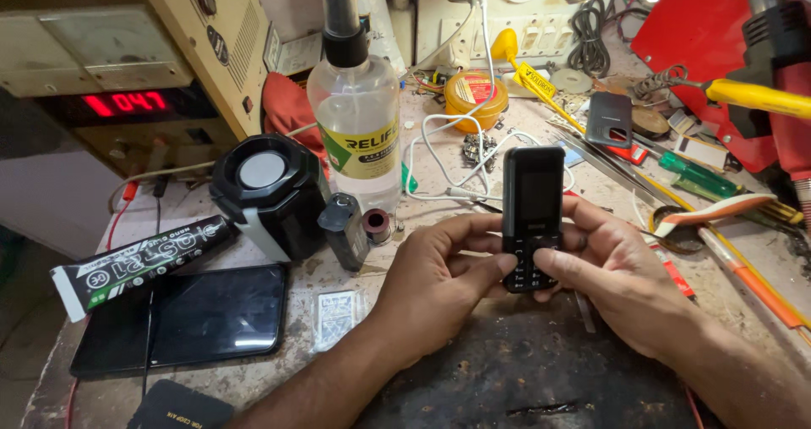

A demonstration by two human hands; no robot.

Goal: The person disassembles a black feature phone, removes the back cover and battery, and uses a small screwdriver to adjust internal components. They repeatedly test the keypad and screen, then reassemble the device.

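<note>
Cluttered repair bench [355,370]; black keypad phone [533,218] upright at centre. I keep left hand [439,281] and right hand [612,281] clamped round it, thumbs pressing keys squarely, phone steady.

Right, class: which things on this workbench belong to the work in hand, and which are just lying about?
In hand:
keypad phone
left hand
right hand

Lying about:
spray bottle
black tube
smartphone
black speaker
white cable
green screwdriver
</note>
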